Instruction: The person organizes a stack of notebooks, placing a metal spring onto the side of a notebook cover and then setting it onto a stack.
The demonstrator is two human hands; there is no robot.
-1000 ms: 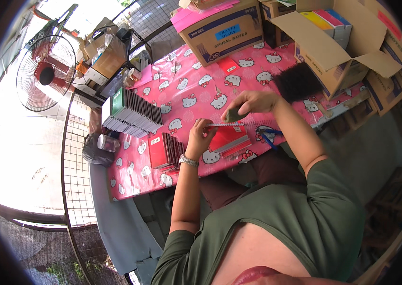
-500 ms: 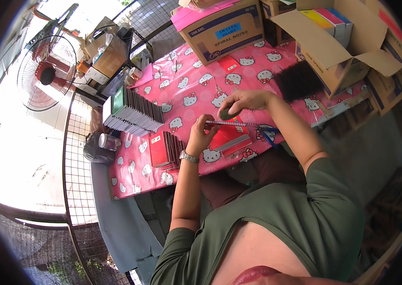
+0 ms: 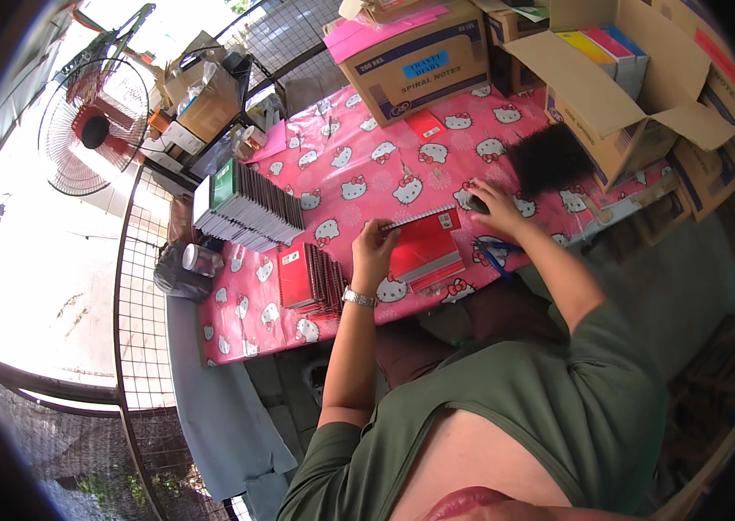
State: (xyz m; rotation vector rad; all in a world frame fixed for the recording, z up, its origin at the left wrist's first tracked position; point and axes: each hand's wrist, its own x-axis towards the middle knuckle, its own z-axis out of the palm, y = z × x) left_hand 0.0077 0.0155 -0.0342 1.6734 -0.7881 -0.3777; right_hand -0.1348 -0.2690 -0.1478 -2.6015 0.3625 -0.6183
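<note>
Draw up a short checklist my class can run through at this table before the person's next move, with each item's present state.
1. Left hand at the left end of the red notebook's spiral edge: ok.
2. Right hand apart from that notebook: ok; it is off to the right, with a dark object in its grip.
3. Blue-handled tool in hand: not ok; it lies on the table, right of the notebook.
4. Spiral seated in every hole: cannot tell; too small to see.
5. Green-covered notebook stack apart from both hands: ok.
</note>
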